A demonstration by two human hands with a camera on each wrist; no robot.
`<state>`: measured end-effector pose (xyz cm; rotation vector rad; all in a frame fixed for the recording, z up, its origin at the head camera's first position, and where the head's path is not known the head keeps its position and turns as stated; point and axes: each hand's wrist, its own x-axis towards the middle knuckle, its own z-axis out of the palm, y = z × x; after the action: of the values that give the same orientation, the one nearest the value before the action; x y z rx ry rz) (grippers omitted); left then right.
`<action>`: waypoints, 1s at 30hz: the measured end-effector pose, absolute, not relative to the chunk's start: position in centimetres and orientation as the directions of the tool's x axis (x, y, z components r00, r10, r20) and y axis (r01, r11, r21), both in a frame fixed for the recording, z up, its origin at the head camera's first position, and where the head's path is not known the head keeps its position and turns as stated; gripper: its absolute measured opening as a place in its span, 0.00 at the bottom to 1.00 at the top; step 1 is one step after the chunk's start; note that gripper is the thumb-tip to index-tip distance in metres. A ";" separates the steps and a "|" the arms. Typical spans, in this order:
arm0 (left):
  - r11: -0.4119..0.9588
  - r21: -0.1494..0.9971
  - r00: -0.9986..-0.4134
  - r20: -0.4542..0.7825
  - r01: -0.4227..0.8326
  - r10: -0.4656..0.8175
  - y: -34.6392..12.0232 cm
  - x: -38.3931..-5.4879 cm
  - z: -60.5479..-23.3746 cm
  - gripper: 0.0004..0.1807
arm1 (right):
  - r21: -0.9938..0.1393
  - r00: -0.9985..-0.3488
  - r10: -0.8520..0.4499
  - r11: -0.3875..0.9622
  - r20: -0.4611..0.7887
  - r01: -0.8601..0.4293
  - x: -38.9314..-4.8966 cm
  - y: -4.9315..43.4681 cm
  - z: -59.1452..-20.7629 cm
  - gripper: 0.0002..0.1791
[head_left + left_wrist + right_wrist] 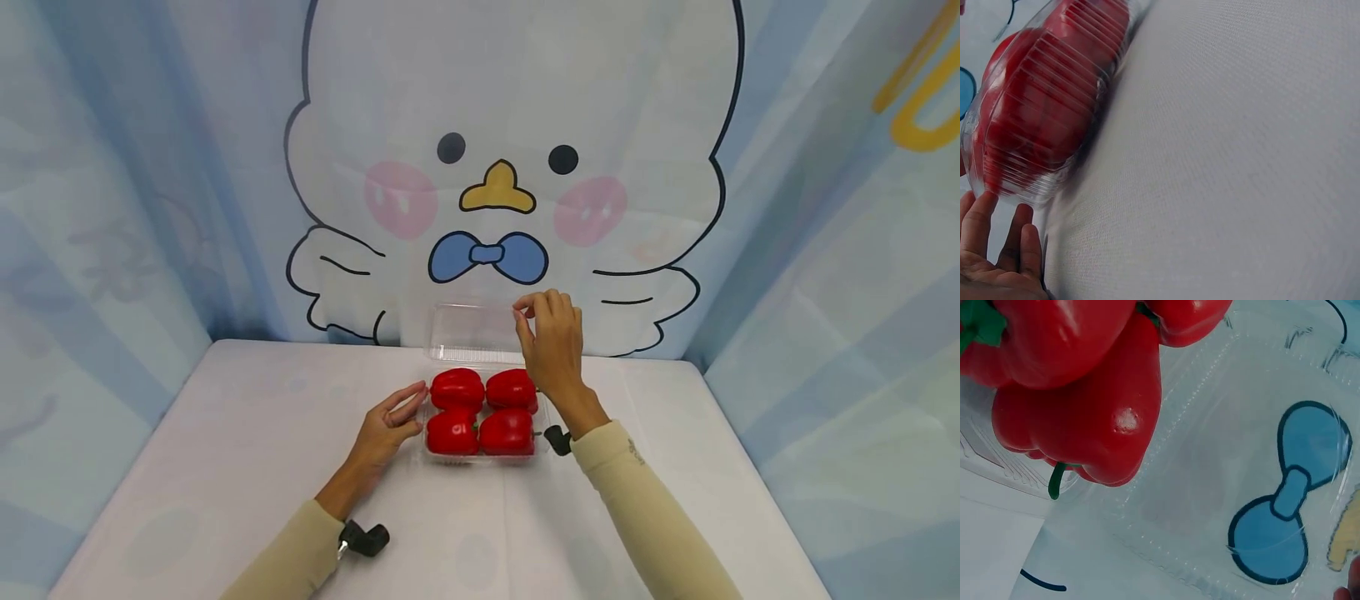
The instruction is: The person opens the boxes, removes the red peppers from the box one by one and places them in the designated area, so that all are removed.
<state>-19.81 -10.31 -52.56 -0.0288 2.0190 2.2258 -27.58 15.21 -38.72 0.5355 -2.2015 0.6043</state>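
Several red bell peppers (453,432) fill the base of a clear plastic clamshell box (480,458). Its transparent lid (472,329) stands raised at the back, and the printed bow tie shows through it in the right wrist view. My left hand (384,427) is beside the box, its extended fingertips touching the left wall; the left wrist view shows those fingers (977,225) at the ribbed plastic. Up at the lid's right edge, my right hand (553,342) pinches the plastic between thumb and forefinger. Only its fingertips (1354,581) reach into the right wrist view.
The box stands on a white cloth-covered table (285,433), close to its back edge. Behind hangs a curtain (645,100) with a cartoon chick, and more curtains close off both sides. A black wrist camera mount (558,440) sits just right of the box.
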 end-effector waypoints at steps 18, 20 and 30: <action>-0.114 0.988 -0.990 -0.095 -0.107 0.104 -10.4 -19.9 -52.6 0.36 | -0.315 -0.679 -0.147 0.802 0.720 -0.507 -32.1 14.3 -38.4 0.05; -0.118 0.988 -0.990 -0.081 -0.095 0.117 -10.4 -19.9 -52.7 0.36 | -0.326 -0.691 -0.145 0.801 0.709 -0.503 -32.4 14.3 -38.2 0.06; -0.142 0.986 -0.990 -0.064 -0.083 0.129 -10.1 -19.9 -52.7 0.36 | -0.340 -0.764 -0.154 0.828 0.626 -0.446 -34.3 14.2 -38.1 0.08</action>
<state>-19.93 -10.10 -52.70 0.0536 1.9597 2.2727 -34.34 14.24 -38.07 0.4387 -2.4079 0.6422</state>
